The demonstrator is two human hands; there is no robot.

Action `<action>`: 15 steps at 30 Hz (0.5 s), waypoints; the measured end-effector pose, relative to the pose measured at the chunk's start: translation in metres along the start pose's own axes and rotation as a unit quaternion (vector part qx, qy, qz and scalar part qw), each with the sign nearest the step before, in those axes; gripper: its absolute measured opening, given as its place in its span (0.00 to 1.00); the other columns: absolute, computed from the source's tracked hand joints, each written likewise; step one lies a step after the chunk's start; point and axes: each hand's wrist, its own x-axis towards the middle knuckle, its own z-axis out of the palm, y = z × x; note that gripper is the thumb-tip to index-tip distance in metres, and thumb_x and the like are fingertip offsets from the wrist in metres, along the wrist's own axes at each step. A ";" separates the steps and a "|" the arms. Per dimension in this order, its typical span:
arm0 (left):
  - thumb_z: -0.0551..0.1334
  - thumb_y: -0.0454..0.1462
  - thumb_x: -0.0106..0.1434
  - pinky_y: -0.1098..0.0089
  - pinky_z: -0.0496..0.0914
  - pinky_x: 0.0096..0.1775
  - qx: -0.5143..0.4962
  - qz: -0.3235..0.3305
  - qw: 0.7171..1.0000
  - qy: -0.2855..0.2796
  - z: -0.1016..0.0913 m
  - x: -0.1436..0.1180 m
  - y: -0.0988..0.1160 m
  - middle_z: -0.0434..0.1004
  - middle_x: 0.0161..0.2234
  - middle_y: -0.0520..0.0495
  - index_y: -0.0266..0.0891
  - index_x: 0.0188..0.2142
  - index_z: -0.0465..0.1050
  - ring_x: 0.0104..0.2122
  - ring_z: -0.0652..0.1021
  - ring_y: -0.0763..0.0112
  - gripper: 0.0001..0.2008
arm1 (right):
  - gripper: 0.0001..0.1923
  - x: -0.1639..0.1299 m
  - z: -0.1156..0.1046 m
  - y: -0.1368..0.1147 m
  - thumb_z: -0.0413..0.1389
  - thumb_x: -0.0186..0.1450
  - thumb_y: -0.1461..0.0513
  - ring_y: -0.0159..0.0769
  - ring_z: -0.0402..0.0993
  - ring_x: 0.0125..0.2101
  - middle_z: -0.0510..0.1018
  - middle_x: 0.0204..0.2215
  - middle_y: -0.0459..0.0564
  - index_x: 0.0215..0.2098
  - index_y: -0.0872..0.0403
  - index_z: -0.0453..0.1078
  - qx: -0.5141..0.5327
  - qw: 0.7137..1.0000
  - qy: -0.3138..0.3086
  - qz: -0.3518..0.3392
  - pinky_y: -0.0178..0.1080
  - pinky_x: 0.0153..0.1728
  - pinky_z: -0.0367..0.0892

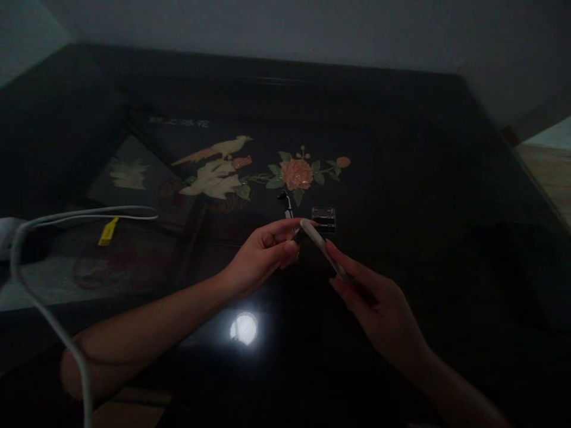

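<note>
Whitish against the gloom, the slim bar (pixel 320 244) slants between your hands, near the small clear case (pixel 323 220) and above the dark tabletop (pixel 423 255). Your right hand (pixel 381 306) has its grip closed on the lower end, thumb and fingers on either side. Your left hand (pixel 254 258) reaches its index finger to the upper end.

For good control, make the right pinch firm but light and let the left fingertips steady the far end, so the bar doesn't swing. Turning both wrists slightly toward yourself should bring the meeting point into plainer sight.

Your left palm is hidden, and a dark bit (pixel 299 234) shows by the thumb; whether that grip is closed on it, you can't tell in this dimness. Left fingers partly cover the black-and-white piece (pixel 288 207) beyond, and your right forearm (pixel 455 380) runs off the bottom edge.
</note>
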 end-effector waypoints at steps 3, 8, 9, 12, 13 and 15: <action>0.75 0.44 0.48 0.74 0.55 0.25 0.002 0.004 1.000 0.002 -0.002 0.000 -0.002 0.65 0.21 0.57 0.35 0.45 0.76 0.20 0.61 0.82 0.27 | 0.25 0.001 -0.001 0.001 0.54 0.66 0.67 0.40 0.78 0.49 0.79 0.51 0.46 0.61 0.43 0.66 -0.011 1.000 0.017 0.017 0.46 0.52 0.73; 0.75 0.44 0.48 0.74 0.55 0.25 0.007 0.006 1.000 0.001 -0.001 0.000 -0.001 0.65 0.20 0.58 0.34 0.46 0.76 0.20 0.61 0.82 0.27 | 0.25 0.001 0.000 0.000 0.54 0.66 0.66 0.40 0.78 0.48 0.79 0.51 0.47 0.61 0.44 0.66 -0.013 1.000 0.016 0.021 0.46 0.51 0.73; 0.75 0.44 0.48 0.74 0.55 0.25 0.009 0.004 1.000 0.003 -0.001 0.000 -0.001 0.65 0.20 0.58 0.34 0.46 0.76 0.20 0.61 0.82 0.28 | 0.25 0.001 0.000 0.000 0.54 0.66 0.66 0.40 0.79 0.48 0.79 0.51 0.46 0.60 0.44 0.66 -0.010 1.000 0.009 0.019 0.45 0.51 0.74; 0.75 0.45 0.47 0.75 0.56 0.25 0.007 0.000 1.000 0.007 0.001 0.000 0.001 0.67 0.22 0.56 0.35 0.45 0.76 0.21 0.62 0.81 0.27 | 0.25 -0.001 0.000 -0.001 0.54 0.66 0.67 0.38 0.79 0.47 0.79 0.52 0.46 0.60 0.43 0.67 0.006 1.000 -0.012 0.001 0.42 0.49 0.75; 0.75 0.44 0.47 0.75 0.57 0.25 0.003 -0.001 1.000 0.006 0.001 0.000 0.001 0.69 0.24 0.55 0.36 0.44 0.77 0.21 0.63 0.81 0.26 | 0.25 -0.002 0.000 -0.002 0.54 0.66 0.67 0.38 0.79 0.47 0.78 0.52 0.46 0.60 0.43 0.67 0.011 1.000 -0.018 -0.006 0.41 0.48 0.75; 0.76 0.44 0.47 0.75 0.59 0.26 -0.004 -0.006 1.000 0.004 0.002 0.001 0.002 0.73 0.27 0.52 0.37 0.43 0.78 0.23 0.66 0.80 0.25 | 0.26 -0.003 0.000 -0.003 0.55 0.65 0.68 0.38 0.78 0.48 0.78 0.53 0.45 0.59 0.42 0.67 0.019 0.999 -0.027 -0.017 0.40 0.48 0.75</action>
